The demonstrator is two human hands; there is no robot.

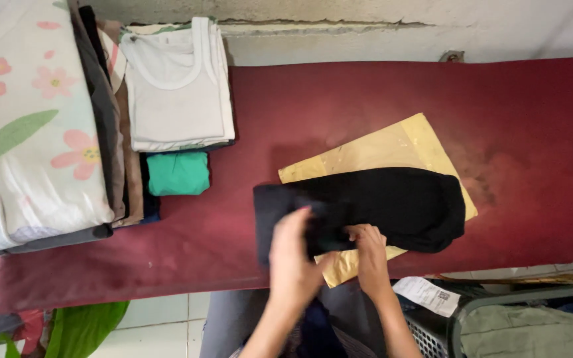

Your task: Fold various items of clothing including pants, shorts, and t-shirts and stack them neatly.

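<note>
A black garment [392, 202] lies partly folded on a yellow-brown sheet of paper [386, 149], both on a dark red padded table [339, 99]. My left hand [292, 255] rests on the garment's near left part, fingers curled over the cloth. My right hand [368, 255] pinches the garment's near edge at the middle, just above the paper's front corner.
Folded laundry is stacked at the left: a floral cloth [31, 113], dark and brown pieces, a white tank top [177, 86] and a green folded piece [178, 174]. A grey basket [499, 328] with clothes and a paper slip [428, 294] stands at the lower right.
</note>
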